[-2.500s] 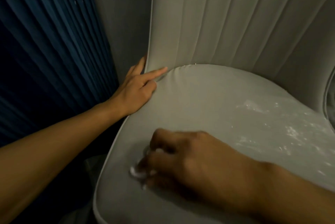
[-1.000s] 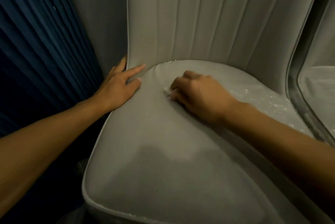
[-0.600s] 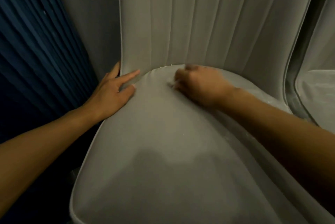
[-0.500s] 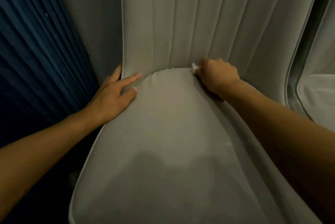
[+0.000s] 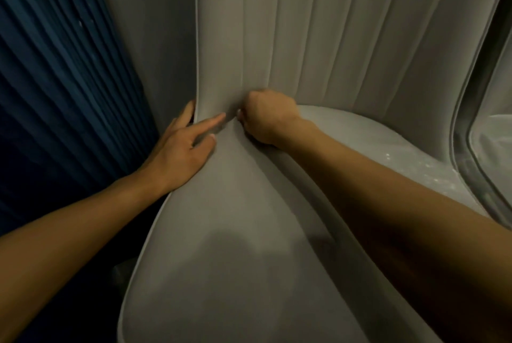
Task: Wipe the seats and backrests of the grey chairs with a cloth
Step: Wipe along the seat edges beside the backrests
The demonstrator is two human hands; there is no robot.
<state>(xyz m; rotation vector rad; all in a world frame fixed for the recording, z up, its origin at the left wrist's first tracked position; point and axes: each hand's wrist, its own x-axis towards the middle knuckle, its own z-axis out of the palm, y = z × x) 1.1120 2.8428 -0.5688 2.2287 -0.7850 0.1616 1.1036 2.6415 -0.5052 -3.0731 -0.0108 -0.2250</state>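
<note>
1. A grey chair seat [image 5: 221, 259] fills the view, and its ribbed backrest [image 5: 318, 37] rises from the seat's far edge.
2. The left hand [image 5: 180, 148] lies flat on the seat's far left corner with its fingers spread. One finger reaches past the backrest's side edge.
3. The right hand [image 5: 267, 116] is curled into a fist in the crease at the seat's far edge, just beside the left forefinger.
4. The cloth [image 5: 238, 114] is bunched inside that fist, and only a pale sliver shows.
5. White specks [image 5: 415, 168] dot the seat's right side.
6. A blue pleated curtain [image 5: 55, 79] hangs left of the seat, and a second grey chair [image 5: 493, 134] stands to its right.
</note>
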